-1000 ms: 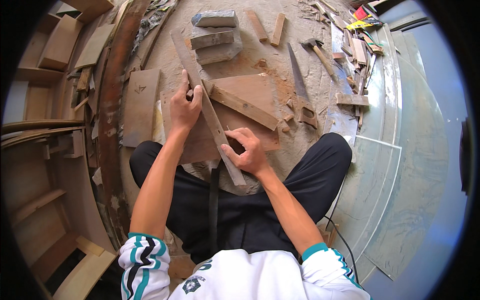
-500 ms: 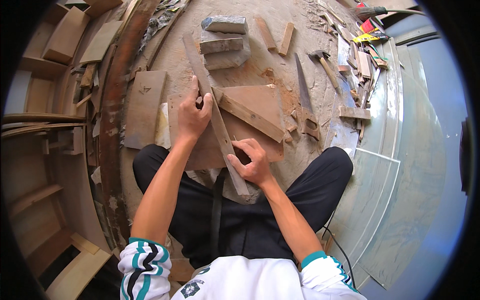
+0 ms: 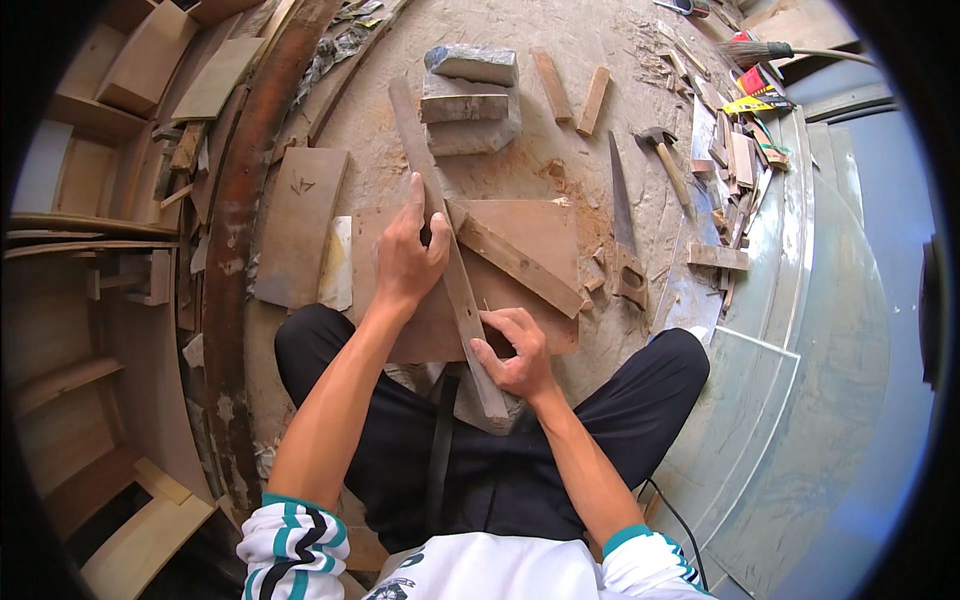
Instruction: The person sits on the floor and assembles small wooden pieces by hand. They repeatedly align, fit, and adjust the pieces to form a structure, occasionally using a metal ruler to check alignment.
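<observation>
Wooden strip (image 3: 447,250) unmoved since before, left hand (image 3: 408,257) pressing, right hand (image 3: 515,350) pinching it.

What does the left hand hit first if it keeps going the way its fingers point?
The left hand points up along the long wooden strip it presses on. Straight ahead it would probably meet the stacked grey blocks first, though depth is hard to judge.

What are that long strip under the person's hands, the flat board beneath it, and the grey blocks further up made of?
The long strip, pressed down by the left hand and right hand, looks like bare, unfinished wood: pale brown and matt. The flat board seems a thin reddish-brown wood panel, dusted with sawdust. The grey blocks look like rough stone or concrete, with chipped, uneven faces; I can't tell which.
</observation>
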Tool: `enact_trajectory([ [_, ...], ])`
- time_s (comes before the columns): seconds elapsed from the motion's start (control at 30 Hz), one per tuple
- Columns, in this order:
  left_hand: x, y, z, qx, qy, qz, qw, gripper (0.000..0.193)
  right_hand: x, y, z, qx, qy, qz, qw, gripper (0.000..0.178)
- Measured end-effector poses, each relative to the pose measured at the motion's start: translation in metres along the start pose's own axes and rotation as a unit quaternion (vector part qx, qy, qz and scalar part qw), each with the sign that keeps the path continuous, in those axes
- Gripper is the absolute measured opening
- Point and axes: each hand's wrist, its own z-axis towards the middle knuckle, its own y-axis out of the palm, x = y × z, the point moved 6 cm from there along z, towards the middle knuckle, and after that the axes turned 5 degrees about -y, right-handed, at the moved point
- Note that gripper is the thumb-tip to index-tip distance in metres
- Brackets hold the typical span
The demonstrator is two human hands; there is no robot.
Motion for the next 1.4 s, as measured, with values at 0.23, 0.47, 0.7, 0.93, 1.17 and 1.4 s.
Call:
enact_trajectory([
  [0.23, 0.002, 0.0, 0.001, -0.006, 0.0, 0.008, 1.0, 0.061, 0.001, -0.001, 0.0, 0.0, 0.006, 0.013, 1.0, 0.032],
  [0.47, 0.004, 0.002, -0.002, 0.025, 0.036, 0.054, 0.998, 0.06, 0.002, -0.004, 0.004, 0.048, 0.055, 0.034, 0.997, 0.022],
  [0.7, 0.002, 0.001, -0.003, 0.019, 0.021, 0.067, 0.997, 0.058, -0.013, -0.004, 0.088, 0.053, 0.14, 0.046, 0.988, 0.016],
  [0.93, -0.002, 0.007, -0.002, -0.002, -0.004, 0.076, 0.997, 0.058, 0.023, 0.02, 0.162, -0.04, 0.096, -0.132, 0.986, 0.022],
  [1.17, 0.002, 0.003, -0.003, -0.017, -0.013, 0.058, 0.998, 0.06, 0.023, 0.03, 0.183, -0.124, 0.066, -0.201, 0.969, 0.023],
  [1.4, -0.004, 0.006, -0.004, -0.021, -0.016, 0.044, 0.999, 0.061, 0.003, 0.041, 0.193, -0.203, 0.019, -0.276, 0.939, 0.018],
])
